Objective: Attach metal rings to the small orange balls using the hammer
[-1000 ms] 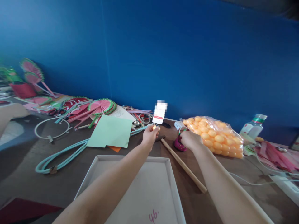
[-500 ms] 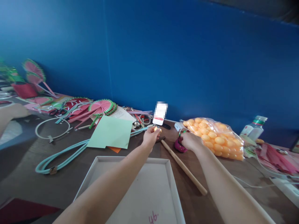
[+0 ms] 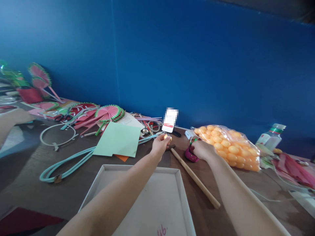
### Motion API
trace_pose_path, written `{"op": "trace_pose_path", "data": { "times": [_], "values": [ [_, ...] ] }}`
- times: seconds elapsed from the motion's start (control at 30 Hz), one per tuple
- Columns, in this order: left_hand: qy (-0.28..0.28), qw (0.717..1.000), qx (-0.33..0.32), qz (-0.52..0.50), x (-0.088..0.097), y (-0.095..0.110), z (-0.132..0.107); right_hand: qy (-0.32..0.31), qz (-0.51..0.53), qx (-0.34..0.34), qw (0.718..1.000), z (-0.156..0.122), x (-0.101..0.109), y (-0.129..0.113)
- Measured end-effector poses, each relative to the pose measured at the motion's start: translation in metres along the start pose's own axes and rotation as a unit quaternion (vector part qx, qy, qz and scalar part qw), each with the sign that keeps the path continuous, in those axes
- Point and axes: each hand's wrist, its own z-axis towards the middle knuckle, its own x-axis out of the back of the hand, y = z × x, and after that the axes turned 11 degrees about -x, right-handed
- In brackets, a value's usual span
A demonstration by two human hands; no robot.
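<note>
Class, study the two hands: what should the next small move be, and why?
Perhaps lift the purple item with the right hand, which seems to be touching it, while the left hand is occupied pinching a small gold object.

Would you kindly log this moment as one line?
left hand: holding small golden object | right hand: touching purple item | wooden-handled hammer: lying on brown table

View: turned slightly left | purple item (image 3: 191,156), orange-ball bag (image 3: 230,149): further right (in frame only)

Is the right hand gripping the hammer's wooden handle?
No, the hammer lies on the table, apart from the right hand, which is at the purple item.
</note>
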Motion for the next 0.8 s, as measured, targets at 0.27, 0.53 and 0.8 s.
{"op": "trace_pose_path", "data": {
  "times": [0.27, 0.53, 0.8],
  "values": [
    [-0.001, 1.0, 0.002, 0.006, 0.0, -0.002, 0.001, -0.019, -0.014, 0.024, 0.999, 0.003, 0.001, 0.0],
    [-0.004, 1.0, 0.005, 0.016, 0.0, -0.002, 0.0, 0.003, 0.044, 0.024, 0.999, 0.006, -0.006, 0.009],
    [-0.01, 1.0, 0.007, 0.026, 0.0, -0.003, 0.003, 0.052, 0.16, 0.023, 0.985, 0.011, -0.025, 0.027]
  ]
}}
